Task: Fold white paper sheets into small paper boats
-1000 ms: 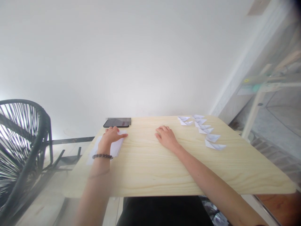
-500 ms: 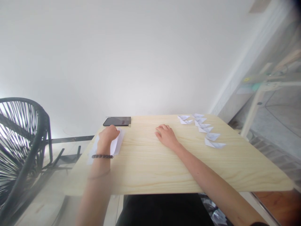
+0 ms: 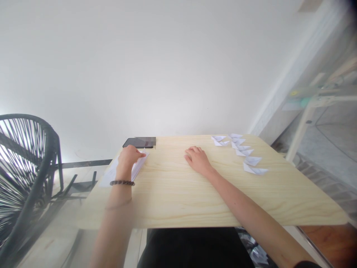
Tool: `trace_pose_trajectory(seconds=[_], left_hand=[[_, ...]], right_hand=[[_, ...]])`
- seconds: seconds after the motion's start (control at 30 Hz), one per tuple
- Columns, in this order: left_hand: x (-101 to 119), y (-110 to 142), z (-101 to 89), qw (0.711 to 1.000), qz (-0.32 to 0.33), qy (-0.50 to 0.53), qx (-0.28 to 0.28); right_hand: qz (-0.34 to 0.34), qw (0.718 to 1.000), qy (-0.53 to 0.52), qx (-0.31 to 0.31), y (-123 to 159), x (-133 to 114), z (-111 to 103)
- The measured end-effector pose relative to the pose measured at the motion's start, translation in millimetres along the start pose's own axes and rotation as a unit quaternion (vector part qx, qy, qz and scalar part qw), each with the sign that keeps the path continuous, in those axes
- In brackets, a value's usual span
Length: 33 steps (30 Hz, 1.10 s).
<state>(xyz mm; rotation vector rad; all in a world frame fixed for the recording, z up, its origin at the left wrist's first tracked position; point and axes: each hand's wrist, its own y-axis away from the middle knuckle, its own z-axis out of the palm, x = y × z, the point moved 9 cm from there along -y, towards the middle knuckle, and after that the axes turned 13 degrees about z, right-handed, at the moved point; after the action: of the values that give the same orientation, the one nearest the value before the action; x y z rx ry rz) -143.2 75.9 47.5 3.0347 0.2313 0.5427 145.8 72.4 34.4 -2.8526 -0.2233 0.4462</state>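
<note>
My left hand (image 3: 129, 156), above a dark beaded bracelet, is at a small pile of white paper sheets (image 3: 110, 174) on the table's left side. Its thumb and fingers are closed at the far right corner of the top sheet, which stands up slightly; the hand covers much of the paper. My right hand (image 3: 198, 159) rests palm down near the middle of the table, fingers a little curved and thumb apart, holding nothing. Several folded white paper boats (image 3: 244, 151) stand in a slanting row to its right.
A dark phone (image 3: 138, 142) lies at the back left of the light wooden table (image 3: 178, 201), just beyond my left hand. The white wall (image 3: 178, 74) rises behind the table. A black woven chair (image 3: 41, 156) stands at the left, and a pale metal frame (image 3: 304, 126) at the right.
My left hand has shifted slightly, and its thumb now points right along the paper's corner. The sheets beneath it have spread to the left. My right hand and the paper boats stay put.
</note>
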Motion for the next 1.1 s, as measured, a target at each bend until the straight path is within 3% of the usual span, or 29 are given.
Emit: trace_pose_trajectory(seconds=[0.17, 0.3, 0.43, 0.57, 0.8, 0.97, 1.1], left_hand=[[2, 4, -8.1, 1.000, -0.010, -0.014, 0.024], [15, 12, -21.9, 0.997, 0.000, -0.022, 0.072], [35, 14, -22.0, 0.995, 0.048, 0.012, 0.082], [61, 14, -4.3, 0.984, 0.104, 0.136, 0.051], [105, 9, 56.3, 0.958, 0.162, 0.233, -0.031], [115, 4, 76.9, 0.930, 0.167, 0.326, 0.011], [129, 6, 81.9, 0.871, 0.192, 0.451, 0.026]], right_hand=[[0.006, 1.000, 0.005, -0.007, 0, 0, 1], [0.005, 1.000, 0.000, -0.005, 0, -1, -1], [0.003, 1.000, -0.007, 0.004, 0, -1, -2], [0.003, 1.000, -0.007, 0.004, 0, -1, -2], [-0.005, 1.000, -0.024, -0.001, -2, 2, -2], [-0.045, 0.995, -0.087, -0.004, 0, -6, -6], [-0.096, 0.978, -0.183, -0.033, 5, -20, -6]])
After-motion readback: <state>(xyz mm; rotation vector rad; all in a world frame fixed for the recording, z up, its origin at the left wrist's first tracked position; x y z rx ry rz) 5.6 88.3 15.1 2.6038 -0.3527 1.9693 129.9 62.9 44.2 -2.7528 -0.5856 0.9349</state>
